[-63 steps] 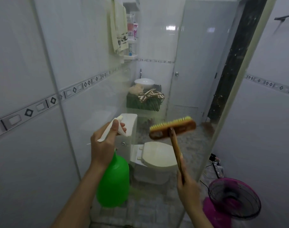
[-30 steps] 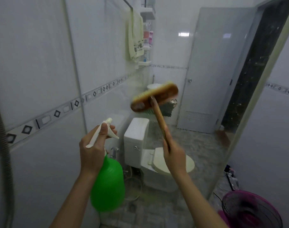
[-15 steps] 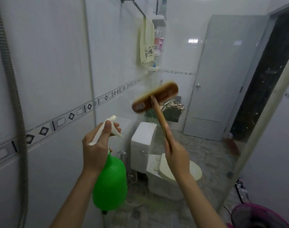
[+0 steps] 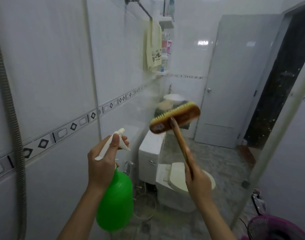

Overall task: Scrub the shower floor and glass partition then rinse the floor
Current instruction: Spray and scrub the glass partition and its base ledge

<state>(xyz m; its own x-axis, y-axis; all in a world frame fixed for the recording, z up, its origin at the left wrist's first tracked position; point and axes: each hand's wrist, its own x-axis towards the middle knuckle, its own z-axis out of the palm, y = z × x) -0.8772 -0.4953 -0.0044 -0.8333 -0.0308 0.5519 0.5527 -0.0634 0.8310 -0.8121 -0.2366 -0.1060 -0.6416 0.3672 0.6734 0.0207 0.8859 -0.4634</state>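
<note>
White tiled wall (image 4: 44,66) filled the left, with the glass partition (image 4: 183,58) standing ahead. Left of centre, a green spray bottle (image 4: 115,200) was clasped by the left hand (image 4: 103,163), fingers closed round its trigger. Further right, the scrub brush (image 4: 175,117) was gripped by its handle in the right hand (image 4: 198,184), bristles apparently against the glass. Even pressure and overlapping strokes would likely be best, with spray applied ahead of the brush
</note>
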